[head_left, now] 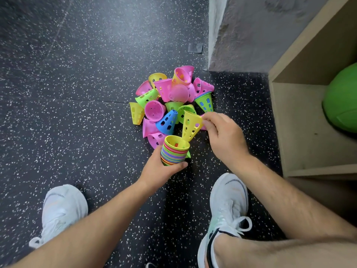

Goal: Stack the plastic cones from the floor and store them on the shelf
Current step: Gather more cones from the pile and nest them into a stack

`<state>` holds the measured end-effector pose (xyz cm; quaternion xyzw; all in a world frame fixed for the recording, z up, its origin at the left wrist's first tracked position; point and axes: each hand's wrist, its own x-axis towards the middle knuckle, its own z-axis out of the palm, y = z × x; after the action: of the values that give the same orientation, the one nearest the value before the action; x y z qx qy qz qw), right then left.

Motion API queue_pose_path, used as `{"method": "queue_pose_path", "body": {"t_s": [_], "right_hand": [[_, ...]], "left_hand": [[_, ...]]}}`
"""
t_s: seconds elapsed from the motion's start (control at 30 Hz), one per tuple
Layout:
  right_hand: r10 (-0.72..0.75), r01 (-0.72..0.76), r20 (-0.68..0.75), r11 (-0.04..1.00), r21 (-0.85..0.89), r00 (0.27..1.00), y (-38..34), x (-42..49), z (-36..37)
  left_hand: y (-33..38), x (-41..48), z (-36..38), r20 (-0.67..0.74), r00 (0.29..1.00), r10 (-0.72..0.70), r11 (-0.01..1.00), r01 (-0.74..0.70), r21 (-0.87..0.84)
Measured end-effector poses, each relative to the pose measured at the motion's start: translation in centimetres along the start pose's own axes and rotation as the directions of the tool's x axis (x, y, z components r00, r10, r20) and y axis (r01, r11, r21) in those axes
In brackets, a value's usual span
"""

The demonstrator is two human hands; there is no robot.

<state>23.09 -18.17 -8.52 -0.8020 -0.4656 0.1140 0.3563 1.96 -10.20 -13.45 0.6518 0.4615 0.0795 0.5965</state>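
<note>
Your right hand (224,136) pinches a yellow cone (191,125) by its wide rim, narrow end pointing down, just above and right of the stack (174,151). Your left hand (160,169) wraps round that stack from below, holding it mouth up with many coloured rims nested together. Just beyond the stack lies the loose pile (166,97) of pink, green, yellow and blue cones on the speckled floor (77,93), tumbled every way, with one small nested group (205,101) at its far right. Well to the right of the stack stands the shelf (301,120), where a green ball (342,101) sits and no cones show. By my reckoning you are partway through stacking: many cones remain to gather, and storing is not yet begun.
</note>
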Motion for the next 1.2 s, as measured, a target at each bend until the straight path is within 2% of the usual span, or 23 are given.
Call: {"method": "queue_pose_path", "body": {"t_s": [0.1, 0.17, 0.23, 0.3, 0.33, 0.4, 0.47, 0.63, 0.77, 0.9, 1.0, 1.1, 1.2], "right_hand": [[-0.047, 0.047, 0.025, 0.999, -0.016, 0.999, -1.1, -0.7, 0.3], [-0.124, 0.128, 0.150, 0.992, -0.018, 0.981, -1.5, -1.2, 0.6], [-0.196, 0.205, 0.318, 0.979, 0.004, 0.928, -1.4, -1.9, 1.3], [-0.151, 0.141, 0.434, 0.988, 0.056, 0.888, -1.3, -2.4, 1.8], [-0.102, 0.075, 0.447, 0.994, 0.078, 0.889, -1.2, -2.6, 2.0], [0.015, -0.050, 0.414, 0.996, 0.074, 0.910, -0.9, -3.0, 2.6], [0.133, -0.143, 0.384, 0.990, -0.003, 0.914, -0.6, -3.4, 3.5], [0.369, -0.311, 0.394, 0.928, -0.203, 0.842, -0.4, -4.5, 5.9], [0.453, -0.364, 0.401, 0.888, -0.281, 0.796, -0.5, -4.8, 6.7], [0.449, -0.338, 0.382, 0.884, -0.324, 0.808, -0.7, -4.5, 6.0], [0.390, -0.290, 0.328, 0.903, -0.316, 0.860, -0.5, -3.7, 4.7], [0.274, -0.233, 0.232, 0.954, -0.190, 0.933, -0.5, -2.9, 3.2], [0.182, -0.177, 0.169, 0.983, -0.043, 0.969, -1.1, -2.1, 2.1]], "left_hand": [[0.0, -0.3, 0.0, -0.008, 1.000, 0.007, 1.000, -0.007, -0.004], [-0.1, -0.3, 0.0, -0.011, 1.000, 0.016, 1.000, -0.016, -0.003], [-0.3, -0.4, -0.1, -0.015, 1.000, 0.013, 1.000, -0.013, -0.008], [-0.8, -0.7, -0.2, -0.023, 1.000, 0.007, 1.000, -0.008, -0.015], [-1.0, -0.9, -0.4, -0.031, 1.000, -0.001, 1.000, 0.001, -0.011], [-1.6, -1.5, -0.8, -0.038, 0.999, -0.024, 1.000, 0.024, 0.011], [-2.1, -2.0, -1.1, -0.035, 0.999, -0.041, 0.998, 0.042, 0.040], [-3.4, -2.6, -1.4, -0.042, 0.997, -0.064, 0.997, 0.066, 0.051], [-4.1, -2.7, -1.6, -0.030, 0.997, -0.077, 0.995, 0.079, 0.060], [-4.3, -2.8, -1.7, -0.027, 0.996, -0.079, 0.993, 0.081, 0.083], [-4.3, -2.9, -1.9, -0.025, 0.996, -0.080, 0.994, 0.082, 0.069], [-4.5, -2.8, -2.0, -0.023, 0.996, -0.082, 0.994, 0.083, 0.066], [-4.6, -2.6, -1.9, -0.026, 0.996, -0.088, 0.994, 0.090, 0.061]]}}
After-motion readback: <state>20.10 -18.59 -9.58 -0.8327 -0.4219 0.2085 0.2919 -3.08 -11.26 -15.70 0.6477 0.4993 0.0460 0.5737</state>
